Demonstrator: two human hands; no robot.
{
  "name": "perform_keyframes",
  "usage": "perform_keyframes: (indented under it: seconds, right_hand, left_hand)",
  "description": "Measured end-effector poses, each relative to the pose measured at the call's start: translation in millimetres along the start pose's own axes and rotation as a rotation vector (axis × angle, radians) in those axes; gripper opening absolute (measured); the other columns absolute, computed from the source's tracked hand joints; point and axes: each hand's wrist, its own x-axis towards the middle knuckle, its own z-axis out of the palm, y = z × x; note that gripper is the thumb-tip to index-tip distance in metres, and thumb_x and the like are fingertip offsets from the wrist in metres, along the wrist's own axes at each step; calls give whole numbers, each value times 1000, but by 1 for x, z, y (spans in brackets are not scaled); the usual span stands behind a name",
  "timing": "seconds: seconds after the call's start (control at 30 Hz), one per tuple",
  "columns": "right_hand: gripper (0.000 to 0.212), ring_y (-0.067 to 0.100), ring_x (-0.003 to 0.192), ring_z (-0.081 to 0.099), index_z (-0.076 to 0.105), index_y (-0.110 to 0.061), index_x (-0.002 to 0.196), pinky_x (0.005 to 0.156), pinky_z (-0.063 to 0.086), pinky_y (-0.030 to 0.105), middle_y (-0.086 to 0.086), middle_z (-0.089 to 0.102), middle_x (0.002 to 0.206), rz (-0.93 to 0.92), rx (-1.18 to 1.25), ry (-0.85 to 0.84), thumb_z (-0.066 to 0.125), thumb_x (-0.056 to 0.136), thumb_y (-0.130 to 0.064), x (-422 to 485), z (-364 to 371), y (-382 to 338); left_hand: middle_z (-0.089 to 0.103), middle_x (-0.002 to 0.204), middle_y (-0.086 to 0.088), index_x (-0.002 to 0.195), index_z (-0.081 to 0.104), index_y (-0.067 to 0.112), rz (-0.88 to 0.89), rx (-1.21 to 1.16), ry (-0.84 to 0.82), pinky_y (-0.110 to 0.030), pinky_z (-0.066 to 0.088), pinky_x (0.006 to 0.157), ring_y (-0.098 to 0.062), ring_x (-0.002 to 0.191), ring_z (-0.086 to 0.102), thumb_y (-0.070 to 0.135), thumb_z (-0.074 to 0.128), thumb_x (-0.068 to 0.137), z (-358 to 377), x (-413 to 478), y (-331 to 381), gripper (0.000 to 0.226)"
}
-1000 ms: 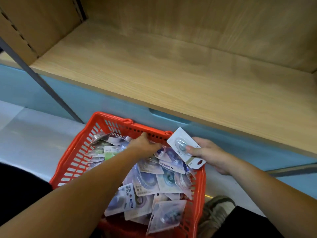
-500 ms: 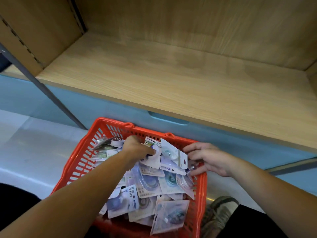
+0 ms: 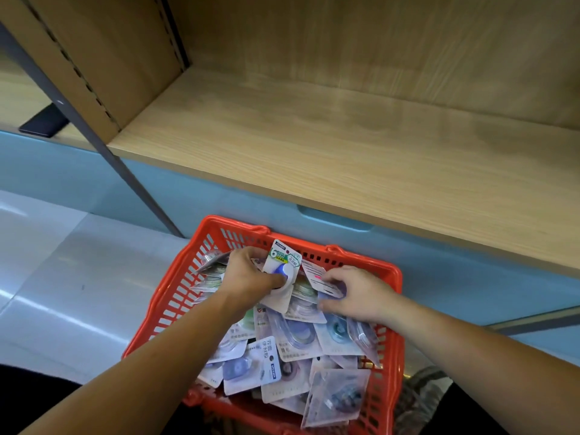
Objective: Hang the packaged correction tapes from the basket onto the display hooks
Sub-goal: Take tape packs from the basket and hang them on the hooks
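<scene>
Gripping a green-labelled pack [image 3: 284,262] in my left hand [image 3: 251,276] at the basket's [image 3: 171,296] 12 o'clock; right hand [image 3: 357,293] fingers [image 3: 339,274] pinch a white-backed pack [image 3: 320,279] at 1 o'clock.

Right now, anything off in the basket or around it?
Nothing spilled or damaged. The correction tape packs lie jumbled in the red basket, overlapping at all angles. Left hand grips a green-labelled pack, right hand pinches a back-facing pack. Only oddity: no display hooks in view.
</scene>
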Motion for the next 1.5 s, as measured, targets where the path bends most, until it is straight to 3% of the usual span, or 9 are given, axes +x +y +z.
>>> perform_keyframes:
  seconds: [0.13, 0.2, 0.37, 0.67, 0.83, 1.1, 1.2, 1.4, 1.5]
  right_hand:
    - [15, 13, 87, 68, 72, -38, 96, 80, 56, 36, -15, 73, 91, 4, 38, 100, 58, 97, -43, 5, -2, -4]
    - [29, 20, 77, 66, 67, -33, 77, 69, 48, 33, -11, 68, 74, 21, 170, 140, 55, 103, -31, 6, -8, -2]
    - [15, 17, 66, 64, 76, -14, 98, 59, 49, 20, 6, 76, 87, 123, 533, 239, 63, 102, -19, 4, -19, -2]
    - [28, 23, 83, 72, 72, 1, 98, 71, 64, 40, 16, 79, 96, 186, 973, 320, 78, 92, -25, -9, -52, -19]
    - [22, 23, 73, 70, 68, -13, 79, 69, 59, 38, 12, 76, 83, 143, 988, 345, 76, 94, -26, -28, -48, -35]
    - [24, 32, 89, 71, 63, -12, 102, 90, 55, 52, 15, 78, 100, 46, 1310, 349, 72, 96, -33, -60, -50, -102]
    - [24, 29, 78, 71, 63, -13, 97, 79, 57, 49, 15, 77, 93, 64, 1321, 450, 69, 98, -37, -70, -56, -116]
    - [23, 29, 79, 67, 69, -27, 74, 77, 49, 44, 16, 78, 94, -28, 1296, 548, 81, 87, -41, -86, -89, -127]
    - [20, 27, 79, 71, 70, -25, 80, 77, 53, 40, 16, 79, 98, -102, 1286, 569, 80, 87, -41, -93, -110, -139]
  left_hand:
    - [73, 118, -1, 120, 64, 22, -64, -85, -52, -45, 63, 88, -21, 98, 75, 2, 93, 66, -12, 6, -6, 64]
    - [72, 123, -2, 131, 61, 24, -87, -113, -75, -46, 62, 90, -20, 100, 75, 6, 95, 54, -18, 11, -10, 86]
    - [77, 113, -5, 145, 52, 23, -124, -160, -121, -47, 61, 93, -25, 100, 76, -4, 90, 62, -27, 16, -14, 95]
    - [79, 111, -7, 123, 68, 19, -90, -360, -233, -51, 57, 99, -32, 107, 74, -13, 79, 75, -45, -4, -14, 59]
    - [75, 122, -16, 131, 67, 18, 39, -532, -312, -48, 55, 98, -33, 108, 71, -12, 73, 84, -62, -31, -6, 57]
    - [65, 137, -25, 147, 51, 18, 236, -624, -560, -49, 55, 102, -41, 125, 62, -7, 73, 82, -69, -73, 13, 72]
    - [64, 137, -27, 146, 49, 15, 273, -630, -590, -52, 54, 102, -43, 125, 62, -7, 72, 82, -68, -79, 21, 71]
    - [73, 124, -19, 136, 48, 5, 325, -502, -469, -41, 61, 77, -33, 109, 73, -4, 81, 69, -67, -93, 52, 76]
    - [75, 123, -13, 138, 47, 9, 401, -418, -426, -44, 60, 87, -33, 111, 73, -9, 84, 73, -68, -102, 78, 76]
